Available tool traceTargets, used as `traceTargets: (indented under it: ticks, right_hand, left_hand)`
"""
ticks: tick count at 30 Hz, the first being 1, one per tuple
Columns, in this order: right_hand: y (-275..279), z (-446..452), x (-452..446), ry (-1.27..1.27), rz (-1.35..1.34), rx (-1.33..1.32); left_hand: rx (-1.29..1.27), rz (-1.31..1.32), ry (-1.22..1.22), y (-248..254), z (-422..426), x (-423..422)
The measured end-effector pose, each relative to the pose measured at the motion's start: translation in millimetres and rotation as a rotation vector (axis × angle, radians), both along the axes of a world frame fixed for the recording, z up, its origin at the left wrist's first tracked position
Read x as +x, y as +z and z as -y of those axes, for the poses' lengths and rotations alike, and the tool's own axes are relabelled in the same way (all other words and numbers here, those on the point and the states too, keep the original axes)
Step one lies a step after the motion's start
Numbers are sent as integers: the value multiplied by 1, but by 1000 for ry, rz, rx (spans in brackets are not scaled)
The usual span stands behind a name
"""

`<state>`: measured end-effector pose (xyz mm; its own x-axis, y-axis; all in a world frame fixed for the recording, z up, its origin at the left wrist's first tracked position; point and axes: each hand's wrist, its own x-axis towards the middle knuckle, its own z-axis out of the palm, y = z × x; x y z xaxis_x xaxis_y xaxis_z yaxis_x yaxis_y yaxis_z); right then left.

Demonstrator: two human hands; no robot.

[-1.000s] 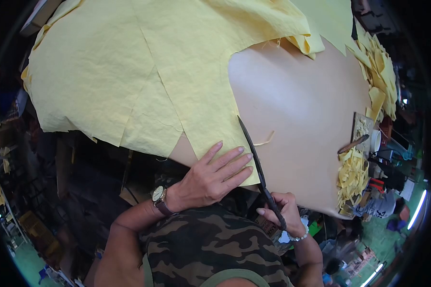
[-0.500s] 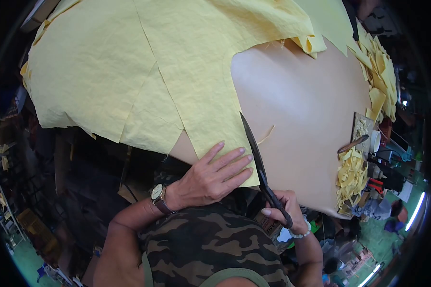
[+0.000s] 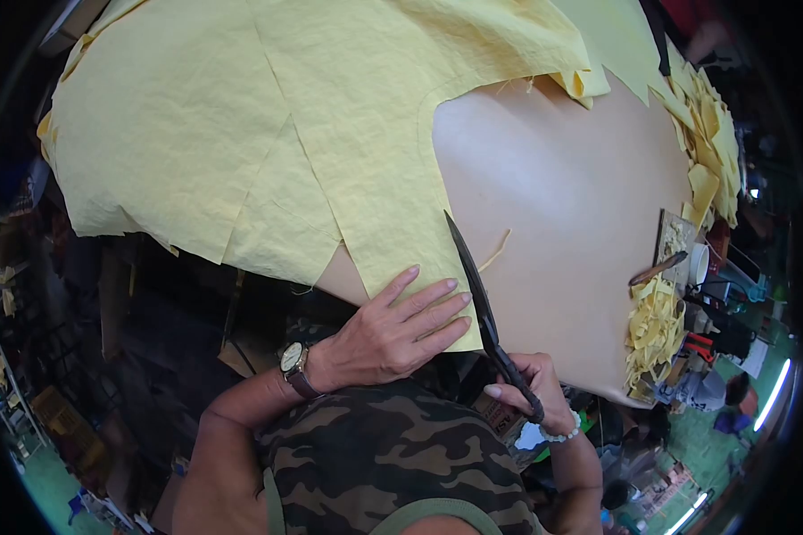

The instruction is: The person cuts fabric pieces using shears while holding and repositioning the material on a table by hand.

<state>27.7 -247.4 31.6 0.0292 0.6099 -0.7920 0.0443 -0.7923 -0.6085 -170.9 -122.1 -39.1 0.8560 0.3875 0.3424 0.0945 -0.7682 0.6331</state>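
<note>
Evidently, yellow fabric (image 3: pixel 357 152) spreads from the upper left to the centre of the frame, over a tan tabletop (image 3: pixel 544 196). At lower centre, the left hand (image 3: pixel 391 332) lies flat on the fabric's near corner, its grip spread with fingers slightly apart. Just right of it, the right hand (image 3: pixel 537 385) has its grip closed around the handles of dark scissors (image 3: pixel 476 294), blades pointing up along the fabric's right edge. 1 loose strip (image 3: pixel 498 251) lies near them; yellow scraps (image 3: pixel 657 325) are heaped at frame right.
</note>
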Motion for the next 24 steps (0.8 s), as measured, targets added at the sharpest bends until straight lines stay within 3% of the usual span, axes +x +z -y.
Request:
traceTargets:
  ticks: [24]
  right_hand:
    - [-5, -2, -2, 38, 47, 58]
  left_hand:
    - [-3, 28, -38, -1, 1, -4]
